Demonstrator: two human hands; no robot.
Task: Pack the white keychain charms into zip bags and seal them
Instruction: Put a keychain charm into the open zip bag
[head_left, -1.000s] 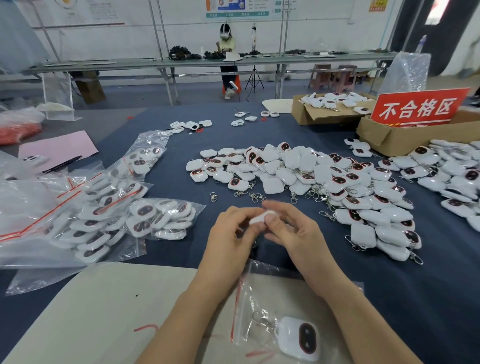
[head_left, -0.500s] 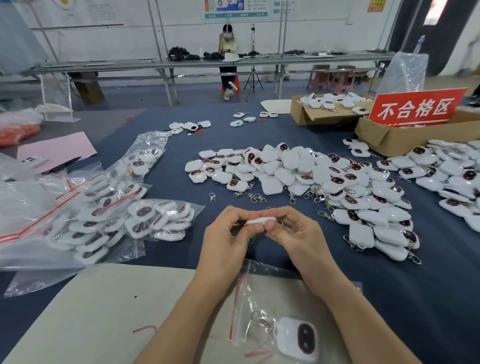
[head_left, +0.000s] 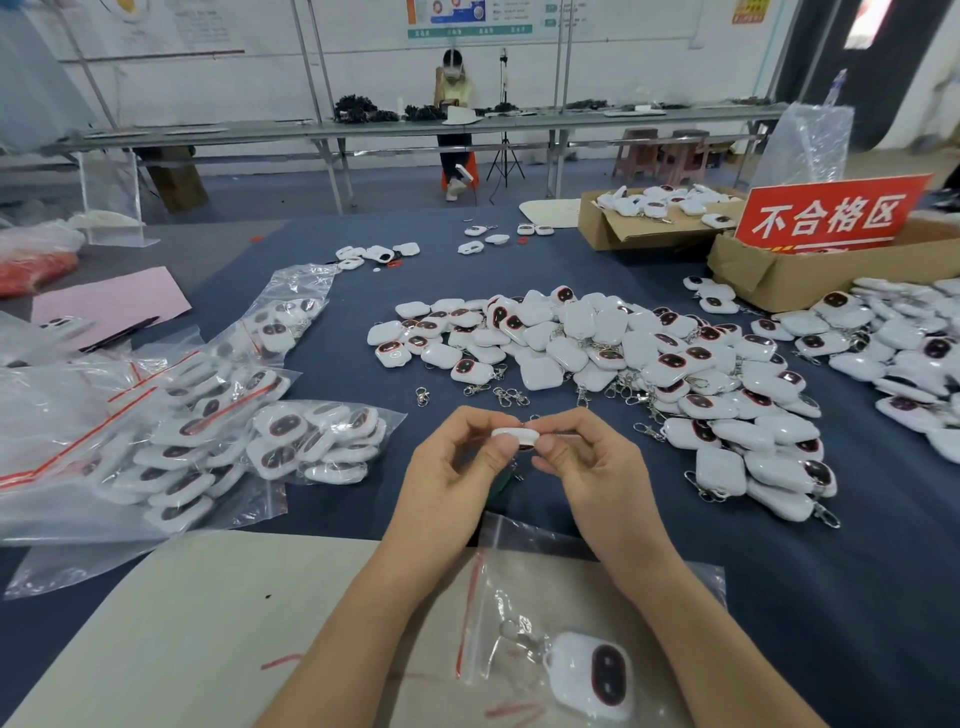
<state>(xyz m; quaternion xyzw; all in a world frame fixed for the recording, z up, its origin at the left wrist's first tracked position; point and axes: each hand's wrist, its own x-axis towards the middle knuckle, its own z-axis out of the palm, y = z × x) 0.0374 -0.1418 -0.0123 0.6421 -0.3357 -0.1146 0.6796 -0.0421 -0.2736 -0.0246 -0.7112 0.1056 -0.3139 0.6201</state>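
Change: a second ago the white keychain charm (head_left: 514, 435) showed me its broad white back at a tilt; now I have turned it level, and only its thin edge faces me.
Meaning: I judge that I am still looking this charm over. It is not yet in a bag, and no sealing has begun for it.
Grip: my left hand (head_left: 452, 480) pinches the charm's left end between thumb and fingertips; my right hand (head_left: 597, 480) pinches its right end the same way.
Charm's place: in the air just beyond the zip bag (head_left: 623, 566), between that bag and the loose charm pile (head_left: 597, 353) lying well beyond it.
Long axis: it runs left to right from one hand to the other, about level.
Facing: edge towards me; I cannot tell which way the dark face is turned.
Zip bag: it lies under my wrists with one bagged charm (head_left: 592, 675) at its near end. I cannot tell whether it is sealed.
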